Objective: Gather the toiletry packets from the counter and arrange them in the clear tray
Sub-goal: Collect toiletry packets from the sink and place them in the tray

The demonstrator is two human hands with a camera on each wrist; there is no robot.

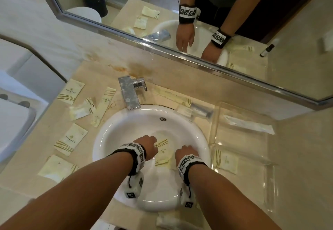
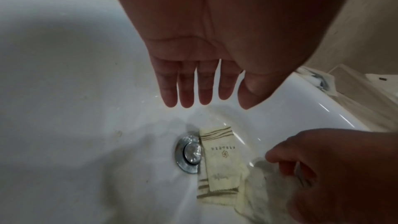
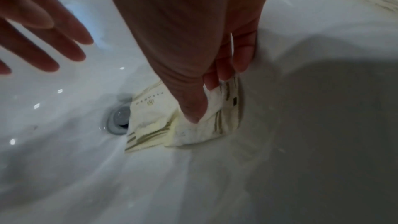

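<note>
Both hands are down inside the white sink (image 1: pixel 111 136), which is set into the beige worktop (image 1: pixel 27 174). At the bottom of the sink, right beside the chrome drain (image 2: pixel 189 154), lie cream toiletry packets with gold stripes: a flat packet (image 2: pixel 221 157) with a small flower logo lies on top, its edge just over the drain rim, and a crumpled packet (image 3: pixel 206 125) lies touching it on the side away from the drain. The right hand (image 3: pixel 193 43) reaches straight down onto the crumpled packet; its grip is pressed together, thumb tip and fingertips (image 3: pixel 224 72) pinching the wrinkled paper. The left hand (image 2: pixel 215 31) hovers above the sink bottom on the drain side, touching nothing, its grip spread with the fingers straight and slightly apart. In the head view more packets lie scattered on the worktop left of the sink, among them a square packet (image 1: pixel 71 91) well to the left of the tap (image 1: pixel 129 93) and a long narrow packet (image 1: pixel 103 105) close to the sink rim. The clear tray (image 1: pixel 266 190) stands on the worktop just right of the sink, and inside it lie a cream packet (image 1: pixel 226 161) near the sink side and a long white wrapped item (image 1: pixel 248 124) toward the mirror (image 1: pixel 198 22).
</note>
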